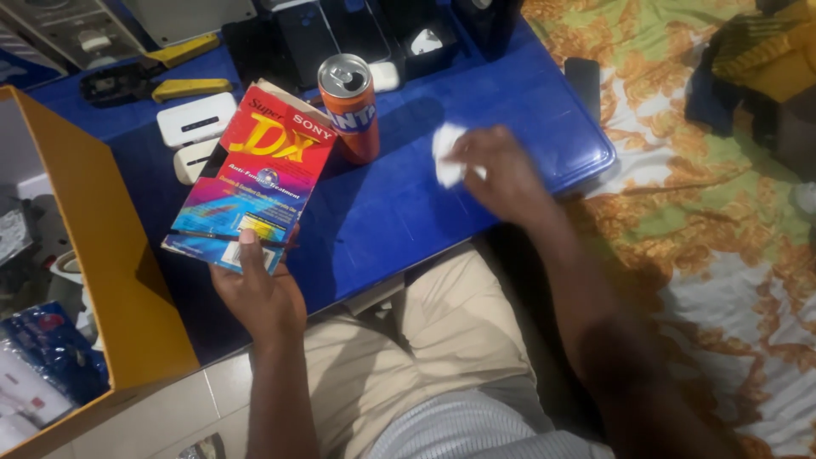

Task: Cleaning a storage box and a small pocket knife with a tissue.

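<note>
My left hand (257, 289) holds a colourful cardboard cassette sleeve (253, 174), red at the top and blue and purple lower down, by its near edge, thumb on its face. A thin dark stick lies across the sleeve near my thumb. My right hand (501, 174) is blurred and closed on a crumpled white tissue (445, 153) over the blue plastic table (408, 212). An orange drink can (350, 106) stands upright between the sleeve and the tissue.
Two white pocket devices (197, 119) and a yellow-handled crimping tool (153, 81) lie at the back left. An orange cardboard box (102, 255) stands at the left. Dark phones (331, 34) sit behind the can, another phone (583, 81) at the table's right. A floral cloth (705, 212) covers the right.
</note>
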